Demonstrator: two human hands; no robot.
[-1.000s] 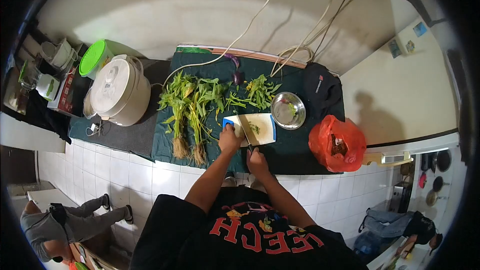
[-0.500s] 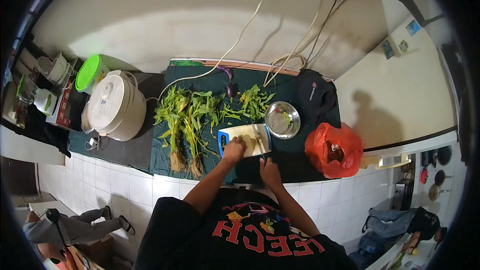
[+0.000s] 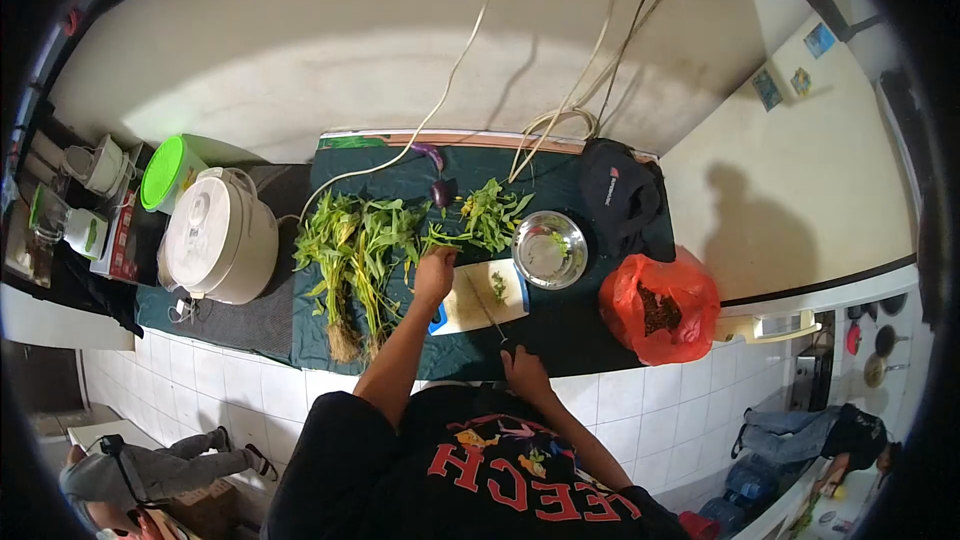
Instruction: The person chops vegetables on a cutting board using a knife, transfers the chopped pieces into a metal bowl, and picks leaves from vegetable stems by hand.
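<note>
My right hand is closed around the handle of a knife, whose thin blade slants across the white cutting board with blue ends. A small heap of chopped greens lies on the board, right of the blade. Beyond the board's upper left corner, my left hand is at the near side of some loose green stems. Its fingers are curled together; whether a stem is between them I cannot make out. A metal bowl with a few green bits inside stands right of the board.
Rooted leafy bunches lie at left, with picked leaves and a purple eggplant farther back. A rice cooker stands far left. At right are a black cap and a red plastic bag. Two other people are in the room.
My left hand has left the board and moved up to the loose stems. My right hand has drawn the knife slightly back toward me, uncovering chopped greens on the board.
</note>
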